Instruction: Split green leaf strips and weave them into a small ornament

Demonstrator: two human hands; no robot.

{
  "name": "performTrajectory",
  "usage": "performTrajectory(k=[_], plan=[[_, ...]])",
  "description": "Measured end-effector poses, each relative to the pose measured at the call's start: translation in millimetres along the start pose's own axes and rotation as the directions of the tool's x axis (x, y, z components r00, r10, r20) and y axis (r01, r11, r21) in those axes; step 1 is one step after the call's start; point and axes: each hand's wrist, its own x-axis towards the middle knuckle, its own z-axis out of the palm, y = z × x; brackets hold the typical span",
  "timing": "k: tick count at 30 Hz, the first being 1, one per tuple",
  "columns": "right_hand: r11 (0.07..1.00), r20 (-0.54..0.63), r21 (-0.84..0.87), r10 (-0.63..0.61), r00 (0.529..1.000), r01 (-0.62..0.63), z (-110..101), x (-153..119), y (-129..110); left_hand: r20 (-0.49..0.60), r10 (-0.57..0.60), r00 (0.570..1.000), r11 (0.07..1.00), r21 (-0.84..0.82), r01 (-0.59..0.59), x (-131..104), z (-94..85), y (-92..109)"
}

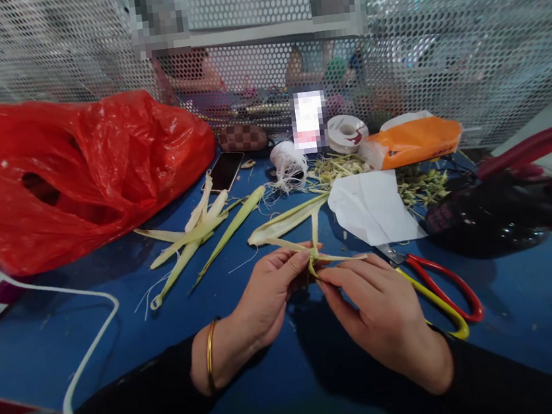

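Note:
Between my hands, above the blue table [257, 388], is a small knot of pale green plant strips [313, 253], like corn husk, with loose ends sticking out. My left hand [269, 294] pinches it from the left with thumb and fingers. From the right, my right hand [379, 305] has its fingertips closed on the lower part of the strips. Several loose pale green husks [194, 233] lie to the left. A broader husk strip [290, 220] lies just beyond my hands. Scissors [444, 281] with red and yellow handles rest beside my right hand.
A red plastic bag [102, 167] fills the back left, near a phone [226, 171]. White thread [288, 162], a ribbon spool [346, 134], white paper [373, 206] and an orange packet [412, 139] lie at the back. A black shiny object [486, 216] stands right. A white cable [89, 341] crosses left.

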Motion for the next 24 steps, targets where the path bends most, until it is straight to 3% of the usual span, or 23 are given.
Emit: performTrajectory(k=[4,7,12,16,24], plan=[[0.999,-0.081,-0.042,-0.024,0.996,0.021,-13,4,1,-0.012,0.004,1.0,1.0,-0.006,-0.004,1,-1.2,0],[0.985,-0.154,-0.167,0.026,0.988,-0.051,-19,8,7,-0.001,0.01,1.0,1.0,-0.005,-0.01,1,-2.0,-1],[0.987,0.103,-0.022,0.158,0.982,-0.157,-11,9,16,-0.02,-0.023,1.0,1.0,-0.013,0.023,0,-1.3,-1],[0.987,0.122,-0.03,0.16,0.98,-0.158,-5,7,15,0.003,-0.026,1.0,0.999,0.039,0.026,-1,-1.0,0],[0.989,0.159,-0.028,0.146,0.977,-0.143,-7,6,12,-0.094,0.028,0.995,0.961,0.277,-0.001,-1,-1.8,0]])
